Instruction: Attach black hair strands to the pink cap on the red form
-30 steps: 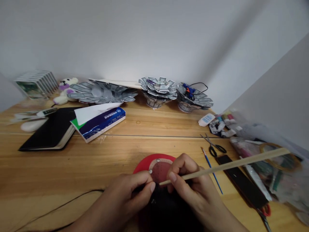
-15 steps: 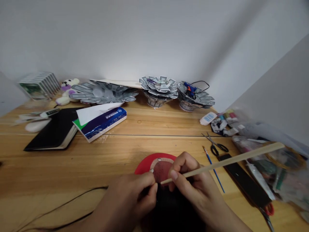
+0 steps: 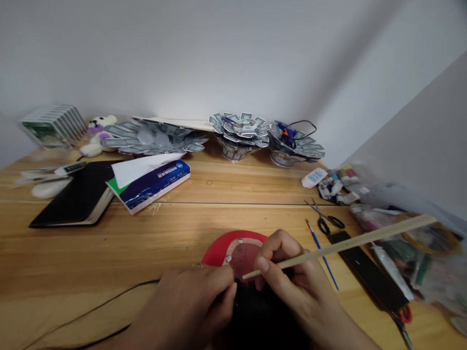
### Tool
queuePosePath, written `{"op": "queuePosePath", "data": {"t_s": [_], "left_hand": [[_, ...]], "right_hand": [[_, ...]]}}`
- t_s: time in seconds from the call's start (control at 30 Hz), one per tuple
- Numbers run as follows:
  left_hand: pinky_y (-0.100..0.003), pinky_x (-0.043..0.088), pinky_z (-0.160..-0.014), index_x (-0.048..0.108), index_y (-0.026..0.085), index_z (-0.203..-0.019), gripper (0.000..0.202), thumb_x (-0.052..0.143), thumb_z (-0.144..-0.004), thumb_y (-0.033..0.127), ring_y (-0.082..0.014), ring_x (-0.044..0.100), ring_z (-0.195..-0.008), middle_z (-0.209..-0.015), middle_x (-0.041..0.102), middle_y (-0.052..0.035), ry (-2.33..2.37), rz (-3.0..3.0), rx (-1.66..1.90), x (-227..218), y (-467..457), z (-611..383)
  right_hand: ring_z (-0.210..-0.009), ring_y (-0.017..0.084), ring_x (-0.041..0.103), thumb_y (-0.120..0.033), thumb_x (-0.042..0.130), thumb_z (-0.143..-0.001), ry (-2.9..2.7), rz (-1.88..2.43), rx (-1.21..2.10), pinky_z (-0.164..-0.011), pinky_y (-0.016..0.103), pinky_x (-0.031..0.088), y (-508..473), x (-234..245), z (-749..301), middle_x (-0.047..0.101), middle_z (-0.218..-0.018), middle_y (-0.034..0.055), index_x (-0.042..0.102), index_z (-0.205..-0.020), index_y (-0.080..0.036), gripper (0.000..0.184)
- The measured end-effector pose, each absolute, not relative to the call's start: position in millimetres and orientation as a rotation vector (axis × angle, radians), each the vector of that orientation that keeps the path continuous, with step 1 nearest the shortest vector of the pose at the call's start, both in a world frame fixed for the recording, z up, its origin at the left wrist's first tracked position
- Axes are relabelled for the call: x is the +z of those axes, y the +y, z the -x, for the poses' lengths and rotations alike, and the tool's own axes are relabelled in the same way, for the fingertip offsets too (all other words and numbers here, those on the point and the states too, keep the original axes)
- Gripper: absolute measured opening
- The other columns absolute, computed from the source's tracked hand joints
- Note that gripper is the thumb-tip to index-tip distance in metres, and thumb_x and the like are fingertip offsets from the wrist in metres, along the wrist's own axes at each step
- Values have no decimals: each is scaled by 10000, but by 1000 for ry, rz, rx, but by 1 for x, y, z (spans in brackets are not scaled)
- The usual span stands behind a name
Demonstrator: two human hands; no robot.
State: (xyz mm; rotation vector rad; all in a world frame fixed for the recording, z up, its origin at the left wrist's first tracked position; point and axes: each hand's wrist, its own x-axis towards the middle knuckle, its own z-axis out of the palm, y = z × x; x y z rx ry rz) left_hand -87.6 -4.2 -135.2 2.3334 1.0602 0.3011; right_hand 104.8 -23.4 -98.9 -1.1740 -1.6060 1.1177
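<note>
A pale wooden stick (image 3: pixel 339 247), thin at its lower end, is pinched between the thumb and fingers of my right hand (image 3: pixel 292 272). Its tip hovers over a round red piece (image 3: pixel 219 248) with a pinkish, speckled centre (image 3: pixel 245 260) and white dots along a beige rim. My left hand (image 3: pixel 199 296) is closed in a pinch at the left of that centre; what it grips is hidden. Under both hands lies a dark black mass (image 3: pixel 260 316) whose kind I cannot make out. Thin black strands (image 3: pixel 120 294) trail out to the left of my left hand.
Along the wall stand several grey petalled paper pieces (image 3: pixel 239 133). A tissue pack (image 3: pixel 153 184) and a black notebook (image 3: pixel 78 197) lie at left. On the right are scissors (image 3: pixel 324 218), a blue paintbrush (image 3: pixel 324 257), a dark phone-like slab (image 3: pixel 368 270) and plastic bags (image 3: pixel 434 272).
My left hand has shifted slightly down and left, away from the stick's tip. My right hand and the stick are nearly still. The view has moved slightly.
</note>
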Motion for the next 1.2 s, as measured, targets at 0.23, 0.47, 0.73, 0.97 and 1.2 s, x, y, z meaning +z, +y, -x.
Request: {"op": "queuePosePath", "data": {"t_s": [0.23, 0.47, 0.73, 0.97, 1.2], "left_hand": [[-258, 329, -510, 575, 208, -757, 248, 385, -916, 189, -142, 623, -565, -687, 698, 14, 985, -2321, 296, -132, -3, 92], [-263, 349, -502, 587, 217, -765, 231, 420, -873, 99, -152, 647, -571, -686, 683, 16, 927, -2600, 361, -138, -2, 96], [-187, 313, -394, 675, 272, -942, 311, 468, -815, 80, -118, 632, -488, -720, 714, 60, 906, -2637, 321, -145, -8, 93], [-168, 545, -822, 367, 475, -1398, 556, 411, -969, 125, -115, 753, -904, -1130, 758, 104, 754, -2186, 674, -189, -19, 119], [-97, 548, -648, 626, 343, -1237, 322, 363, -1059, 398, -103, 757, -707, -973, 795, 42, 767, -2183, 770, -181, -16, 110]], "right_hand": [[-693, 128, 616, -243, 541, -1009, -1587, 1149, 1142, -621, 204, 472, -25, -101, -106, 589, -723, -33, 560, -847, -238, 163], [-659, 132, 636, -335, 569, -1004, -1592, 1157, 1113, -618, 214, 513, -22, -99, -104, 615, -716, -18, 578, -807, -228, 225], [-674, 119, 631, -314, 569, -1004, -1596, 1188, 1071, -619, 205, 496, -23, -98, -104, 638, -763, -15, 586, -811, -221, 215], [-723, 116, 626, -241, 525, -1027, -1568, 1163, 1156, -637, 205, 481, -27, -103, -105, 593, -783, -25, 590, -907, -240, 136], [-764, 104, 581, -222, 516, -1030, -1590, 1189, 1125, -656, 197, 453, -29, -105, -109, 593, -865, -23, 598, -877, -243, 174]]}}
